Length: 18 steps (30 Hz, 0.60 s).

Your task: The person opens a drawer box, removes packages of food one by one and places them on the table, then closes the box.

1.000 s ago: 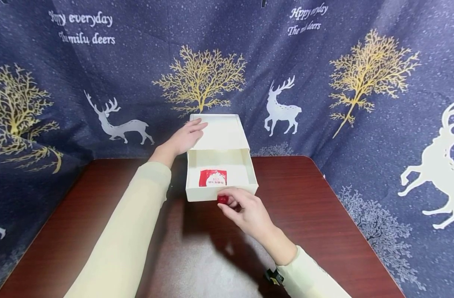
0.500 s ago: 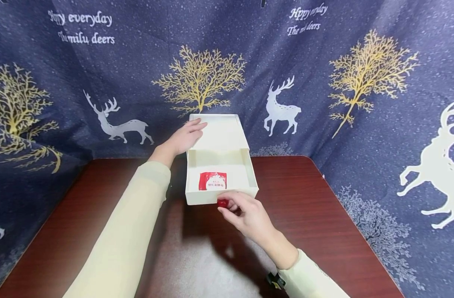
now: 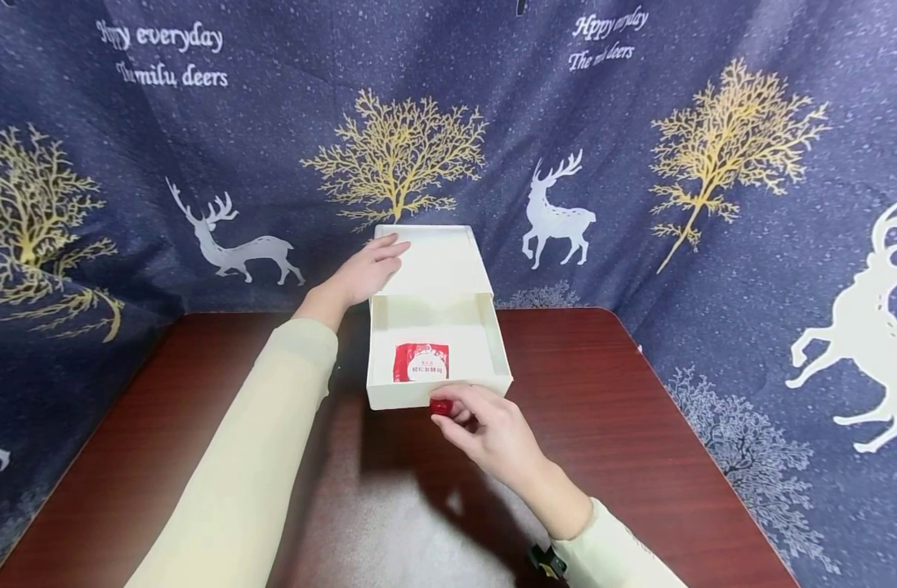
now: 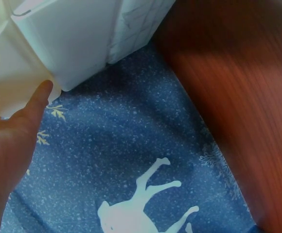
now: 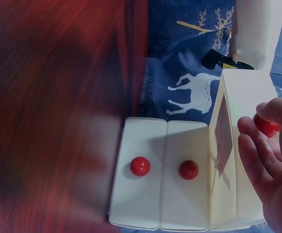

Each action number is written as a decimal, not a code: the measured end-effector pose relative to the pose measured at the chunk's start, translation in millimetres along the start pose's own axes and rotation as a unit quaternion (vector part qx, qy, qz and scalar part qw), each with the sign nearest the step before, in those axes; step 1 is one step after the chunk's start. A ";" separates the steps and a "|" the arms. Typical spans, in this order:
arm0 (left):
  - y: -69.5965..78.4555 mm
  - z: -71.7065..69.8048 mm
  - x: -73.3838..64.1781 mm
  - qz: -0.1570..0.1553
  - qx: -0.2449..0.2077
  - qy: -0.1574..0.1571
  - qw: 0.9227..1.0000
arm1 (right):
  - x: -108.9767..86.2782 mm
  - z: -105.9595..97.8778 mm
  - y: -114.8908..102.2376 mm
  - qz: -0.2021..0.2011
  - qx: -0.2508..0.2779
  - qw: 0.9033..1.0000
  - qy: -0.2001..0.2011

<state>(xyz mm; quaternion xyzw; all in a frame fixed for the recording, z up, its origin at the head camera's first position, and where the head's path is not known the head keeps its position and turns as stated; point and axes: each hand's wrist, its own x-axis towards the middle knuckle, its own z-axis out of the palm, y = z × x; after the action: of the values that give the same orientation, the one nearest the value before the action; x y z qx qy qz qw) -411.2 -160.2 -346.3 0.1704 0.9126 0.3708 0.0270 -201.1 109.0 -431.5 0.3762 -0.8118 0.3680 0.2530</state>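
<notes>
A small white drawer cabinet (image 3: pixel 437 261) stands at the back of the table, its top drawer (image 3: pixel 397 398) pulled out. Inside that drawer lies a red and white printed sachet (image 3: pixel 422 364), near the front wall. My right hand (image 3: pixel 493 433) pinches the drawer's round red knob (image 3: pixel 440 406) between thumb and fingers; the knob (image 5: pixel 266 126) also shows in the right wrist view. My left hand (image 3: pixel 369 268) rests on the left side of the cabinet top with fingers spread. In the left wrist view one finger of the left hand (image 4: pixel 9 145) extends along the white casing.
Below the open drawer, two closed drawers carry red knobs (image 5: pixel 140 166), seen in the right wrist view. The cabinet stands on a dark red-brown wooden table (image 3: pixel 610 425). A blue curtain (image 3: pixel 257 147) printed with deer and trees hangs directly behind it. A black wrist device (image 3: pixel 547 562) shows by the right sleeve.
The top drawer has slid a little farther out toward me, with the sachet and my right hand moving along. My left hand has stayed on the cabinet top.
</notes>
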 end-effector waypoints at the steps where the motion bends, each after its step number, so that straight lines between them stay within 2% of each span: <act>1: -0.3 0.1 0.2 0.001 -0.001 0.000 1.000 | -0.3 -0.2 -0.3 -0.001 -0.001 1.000 0.001; 10: -2.0 1.1 1.0 0.002 -0.007 0.000 1.000 | -3.5 -0.1 -1.5 -0.002 -0.004 1.000 -0.002; 18: -1.4 0.5 0.4 0.003 -0.006 0.001 1.000 | -1.5 -2.0 0.7 -0.026 0.000 1.000 -0.003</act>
<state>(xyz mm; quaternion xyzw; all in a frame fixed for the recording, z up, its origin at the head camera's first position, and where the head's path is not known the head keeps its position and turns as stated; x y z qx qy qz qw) -411.8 -160.7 -347.7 0.1723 0.9099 0.3764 0.0256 -200.5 111.5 -431.6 0.3987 -0.8022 0.3603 0.2601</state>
